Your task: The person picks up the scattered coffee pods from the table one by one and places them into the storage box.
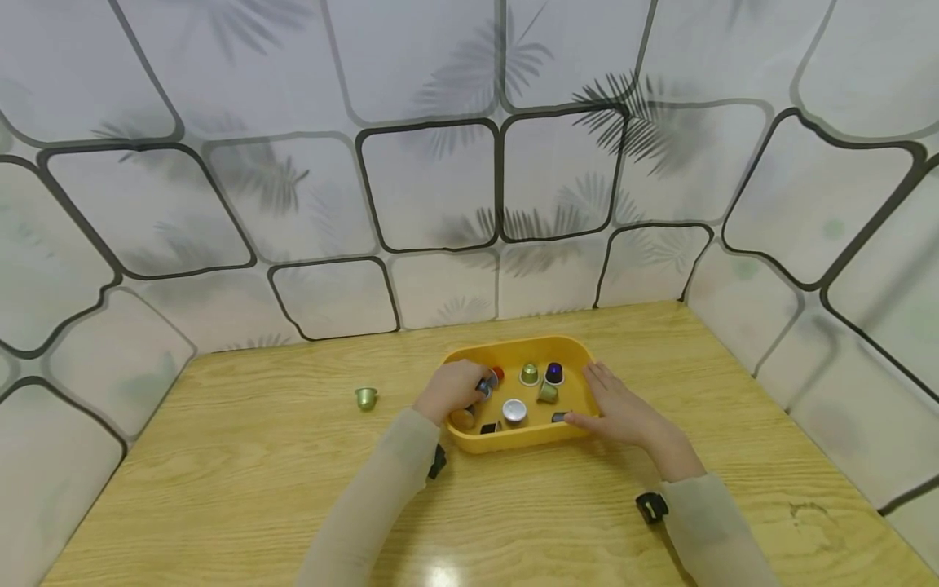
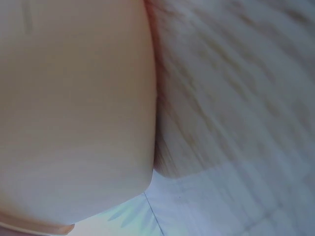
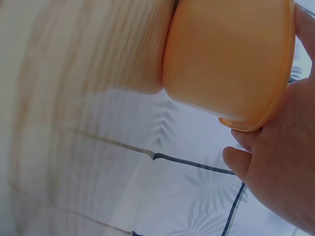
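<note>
A yellow tray (image 1: 513, 440) holding several small coffee capsules stands on the wooden table. My left hand (image 1: 456, 390) reaches over its left end with fingers bent down beside a blue capsule (image 1: 482, 390); the fingertips are partly hidden, so a grip cannot be made out. Near them lies a red capsule (image 1: 498, 375). My right hand (image 1: 623, 412) rests on the tray's right end, fingers fairly straight, thumb over the front rim by a dark capsule (image 1: 559, 417). The right wrist view shows this hand (image 3: 283, 157) against the tray's rim (image 3: 275, 105). In the left wrist view only a sleeve (image 2: 74, 113) fills the foreground.
A green capsule (image 1: 366, 398) stands on the table left of the tray. Inside the tray are a silver-topped capsule (image 1: 514, 410), a purple capsule (image 1: 554, 373) and green ones (image 1: 529, 373). Patterned fabric walls (image 1: 440, 187) border the table (image 1: 242, 456).
</note>
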Tool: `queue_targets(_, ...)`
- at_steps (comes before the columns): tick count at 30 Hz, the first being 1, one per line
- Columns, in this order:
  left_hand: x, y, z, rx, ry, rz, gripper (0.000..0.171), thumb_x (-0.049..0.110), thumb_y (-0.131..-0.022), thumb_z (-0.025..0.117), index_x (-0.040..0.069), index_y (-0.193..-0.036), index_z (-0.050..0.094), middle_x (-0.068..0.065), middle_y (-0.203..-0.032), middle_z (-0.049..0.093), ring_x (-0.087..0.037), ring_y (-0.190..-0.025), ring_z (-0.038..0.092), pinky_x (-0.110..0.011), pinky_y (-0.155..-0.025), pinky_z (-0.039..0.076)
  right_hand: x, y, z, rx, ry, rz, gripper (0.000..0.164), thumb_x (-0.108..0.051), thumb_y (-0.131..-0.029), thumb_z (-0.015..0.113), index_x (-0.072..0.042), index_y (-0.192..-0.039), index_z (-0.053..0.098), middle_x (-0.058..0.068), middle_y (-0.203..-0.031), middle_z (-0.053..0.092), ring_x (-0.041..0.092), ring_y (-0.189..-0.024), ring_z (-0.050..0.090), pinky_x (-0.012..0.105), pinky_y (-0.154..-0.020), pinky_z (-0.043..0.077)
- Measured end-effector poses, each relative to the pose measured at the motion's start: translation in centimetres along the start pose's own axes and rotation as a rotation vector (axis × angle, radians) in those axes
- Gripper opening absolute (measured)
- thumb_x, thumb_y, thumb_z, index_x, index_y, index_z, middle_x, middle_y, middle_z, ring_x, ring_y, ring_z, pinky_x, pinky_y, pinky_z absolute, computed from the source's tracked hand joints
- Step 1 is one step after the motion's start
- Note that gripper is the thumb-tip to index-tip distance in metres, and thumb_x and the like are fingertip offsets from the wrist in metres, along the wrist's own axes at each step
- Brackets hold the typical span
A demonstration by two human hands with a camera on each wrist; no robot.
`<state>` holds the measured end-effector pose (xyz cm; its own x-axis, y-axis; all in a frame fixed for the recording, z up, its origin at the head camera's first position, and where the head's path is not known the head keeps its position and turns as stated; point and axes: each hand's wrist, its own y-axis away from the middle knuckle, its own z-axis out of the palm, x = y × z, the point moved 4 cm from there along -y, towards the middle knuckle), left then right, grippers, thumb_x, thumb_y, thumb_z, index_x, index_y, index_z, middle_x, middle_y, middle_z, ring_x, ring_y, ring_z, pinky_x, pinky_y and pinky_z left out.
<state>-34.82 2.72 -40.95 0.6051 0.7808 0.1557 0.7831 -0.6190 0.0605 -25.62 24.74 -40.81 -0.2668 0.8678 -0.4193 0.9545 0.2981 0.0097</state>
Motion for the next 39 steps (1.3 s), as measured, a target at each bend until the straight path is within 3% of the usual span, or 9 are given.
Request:
queue_targets(18,0.0,-0.06,0.23,-0.037,-0.028,-0.015,0.024,0.027,-0.079,0.067,0.017,-0.101,0.064,0.006,-0.089,0.062,-0.01,-0.077,0.055,-0.027,-0.07,0.046,0.06,-0.11,-0.03,-0.01,-0.012,0.008,0.098,-0.062,-0.08,0.046,0.011,-0.136,0.013,0.027,-0.142,0.008,0.038,-0.13,0.002,0.051,-0.102,0.01)
queue_targets(39,0.03,-0.34,0.31,-0.038,-0.035,0.015,0.022,0.025,-0.084,0.062,0.016,-0.104,0.063,0.003,-0.093,0.062,-0.009,-0.078,0.054,-0.026,-0.07,0.046,0.04,-0.21,-0.06,-0.009,-0.018,-0.004,0.098,-0.062,-0.08,0.046,0.012,-0.136,0.013,0.028,-0.141,0.009,0.038,-0.13,0.003,0.052,-0.102,0.011)
